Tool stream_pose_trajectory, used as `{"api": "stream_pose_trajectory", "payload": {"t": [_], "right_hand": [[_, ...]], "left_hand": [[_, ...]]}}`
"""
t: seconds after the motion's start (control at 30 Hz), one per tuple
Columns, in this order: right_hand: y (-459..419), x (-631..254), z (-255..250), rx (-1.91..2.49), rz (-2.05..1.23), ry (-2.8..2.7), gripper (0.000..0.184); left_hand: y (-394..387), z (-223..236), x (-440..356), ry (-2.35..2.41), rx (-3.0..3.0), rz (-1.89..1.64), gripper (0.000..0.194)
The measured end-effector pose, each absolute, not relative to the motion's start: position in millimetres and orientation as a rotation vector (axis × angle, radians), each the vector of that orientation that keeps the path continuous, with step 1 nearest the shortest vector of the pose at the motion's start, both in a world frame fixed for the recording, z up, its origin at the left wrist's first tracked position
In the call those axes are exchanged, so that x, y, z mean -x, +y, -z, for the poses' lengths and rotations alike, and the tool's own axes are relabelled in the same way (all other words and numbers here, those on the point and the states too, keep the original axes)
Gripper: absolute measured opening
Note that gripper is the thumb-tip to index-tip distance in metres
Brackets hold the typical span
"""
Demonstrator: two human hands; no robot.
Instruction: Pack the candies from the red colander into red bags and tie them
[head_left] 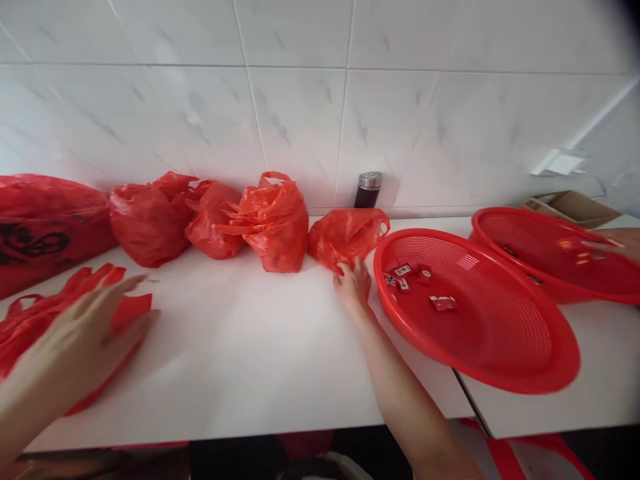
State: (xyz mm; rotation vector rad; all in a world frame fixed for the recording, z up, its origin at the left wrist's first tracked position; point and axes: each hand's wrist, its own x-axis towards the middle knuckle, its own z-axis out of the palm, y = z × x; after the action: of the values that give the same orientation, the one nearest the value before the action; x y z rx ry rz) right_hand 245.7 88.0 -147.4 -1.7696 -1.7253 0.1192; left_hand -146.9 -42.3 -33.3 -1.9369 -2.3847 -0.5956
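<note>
Nearest me, lower left, my left hand [83, 340] reaches in over the flat red plastic bags [47, 303], palm down, fingers spread and thumb apart. Nothing is clamped there, and I can't tell whether the fingertips touch the film.

Right of centre, the slumped red carrier bag [345, 230] sits on the white table [240, 347], and my right hand [354, 287] is at its near lower edge. Thumb and forefinger come together on a fold of film, the other fingers loosely curled, the forearm slanting up from the bottom of the frame. That bag looks light, thin, limp and a bit slippery; I'd judge it will sag wherever it's unsupported. The loop handle at its right end or the gathered rim would be good holds, fingertips only, as hard pulling could tear it.

Just right of it, the near red basket [470, 333], stiff plastic, carries a few small wrapped packets [443, 303]. Across the middle and left stand the plump red bags [280, 233], heavier by the look of them, with a large printed red bag [60, 200] at the left edge.

Farther back, a black flask [368, 193] stands by the wall. Upper right, another person's hand [625, 245] is over the far red basket [500, 230], a cardboard box [575, 207] behind.
</note>
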Motion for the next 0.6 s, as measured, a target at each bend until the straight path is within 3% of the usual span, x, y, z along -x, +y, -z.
{"api": "stream_pose_trajectory", "payload": {"t": [0.2,0.37,0.43,0.6], "right_hand": [[35.1,-216.5,119.7,1.501,-0.242,-2.002,0.025],[-5.3,-215.2,110.8,1.048,-0.714,-1.891,0.038],[1.8,-227.1,117.4,1.109,-0.68,-1.745,0.029],[64.0,-253.4,140.5,1.446,-0.363,-1.504,0.023]], "left_hand": [[-18.6,56.6,-8.4,-2.711,2.738,0.87,0.058],[-6.4,95.1,-74.1,-2.787,2.763,1.821,0.045],[-0.4,107.4,-85.0,-2.741,2.596,2.047,0.038],[13.2,126.3,-89.3,-2.717,2.393,2.119,0.038]]}}
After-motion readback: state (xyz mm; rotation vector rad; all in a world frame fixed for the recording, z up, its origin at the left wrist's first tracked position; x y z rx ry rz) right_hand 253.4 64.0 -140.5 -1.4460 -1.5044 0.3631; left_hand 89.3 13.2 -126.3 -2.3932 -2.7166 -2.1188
